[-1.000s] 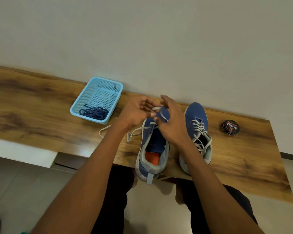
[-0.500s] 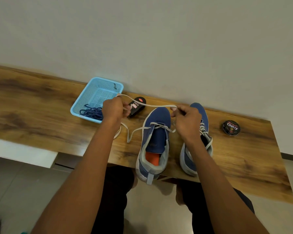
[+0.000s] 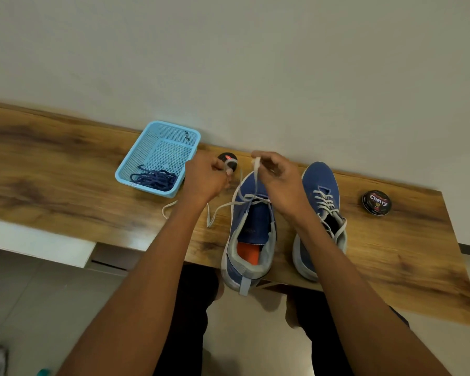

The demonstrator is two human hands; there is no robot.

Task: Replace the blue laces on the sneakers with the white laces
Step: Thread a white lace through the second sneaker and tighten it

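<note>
Roughly halfway is a fair judgement. On the left sneaker [image 3: 251, 229] the white lace [image 3: 251, 198] crosses only the eyelets nearest the toe; the rows toward the tongue and collar are bare, and the orange insole shows in the open mouth. One end of that lace rises from the toe to the right hand [image 3: 276, 176], whose thumb and fingers pinch it just above the shoe. The other end trails left across the worktop [image 3: 65, 185], looping near the left wrist. The left hand [image 3: 205, 177] is curled, with a finger raised and something pale at its tip; whether it grips that trailing end cannot be told from this view.

Just beside it on the right stands the right sneaker [image 3: 320, 213], white-laced from toe to collar with loose ends draped over its side, so it looks finished apart perhaps from a knot. The blue laces [image 3: 154, 180] lie bunched in the near corner of the light blue basket [image 3: 158, 137] left of the shoes, clear of both. What remains, by this view, is threading the left shoe's upper rows and evening the ends.

A small dark object [image 3: 227, 162] sits behind the left hand, and a round black tin [image 3: 377, 202] marked Cherry rests well apart to the right.
</note>
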